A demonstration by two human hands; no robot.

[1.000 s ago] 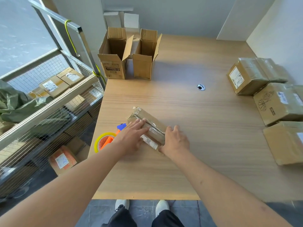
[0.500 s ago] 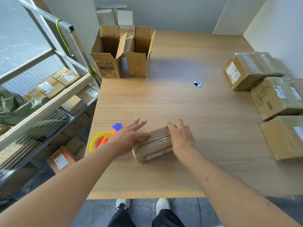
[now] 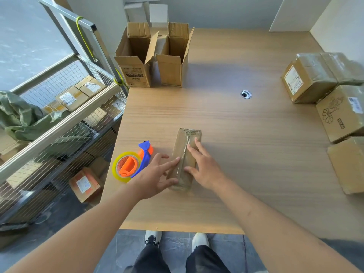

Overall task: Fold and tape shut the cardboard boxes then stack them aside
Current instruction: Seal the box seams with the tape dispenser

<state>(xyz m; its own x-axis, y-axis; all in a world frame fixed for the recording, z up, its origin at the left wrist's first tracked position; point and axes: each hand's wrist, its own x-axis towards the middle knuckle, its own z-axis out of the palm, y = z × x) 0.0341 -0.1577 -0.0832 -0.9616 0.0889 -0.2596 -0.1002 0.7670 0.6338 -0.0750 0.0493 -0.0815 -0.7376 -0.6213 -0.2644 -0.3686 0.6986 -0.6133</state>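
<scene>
The box (image 3: 186, 154) lies flat on the counter (image 3: 246, 164) between the two hands, its long axis running away from the person, probably so the taped seam faces up and can be pressed down along its length; the left hand (image 3: 155, 177) comes in from the near left with its fingers straight and spread, fingertips resting on the box's left edge and its near end, holding nothing; the right hand (image 3: 203, 166) lies flat on the right half of the top, fingers extended along the seam, pressing rather than gripping, so both hands are wide and neither is curled round anything; by my reading this is a smoothing or steadying touch on a box already sealed, which seems ready to be carried off; just left of the left hand sits the tape dispenser (image 3: 132, 163), close by, likely kept within reach for the next box; well to the right of the right hand the sealed boxes (image 3: 323, 99) stand together against the wall, which looks like the place for finished ones; farthest off, beyond the hands and a little left, two open boxes (image 3: 153, 62) stand upright with flaps raised, apparently waiting their turn.
</scene>
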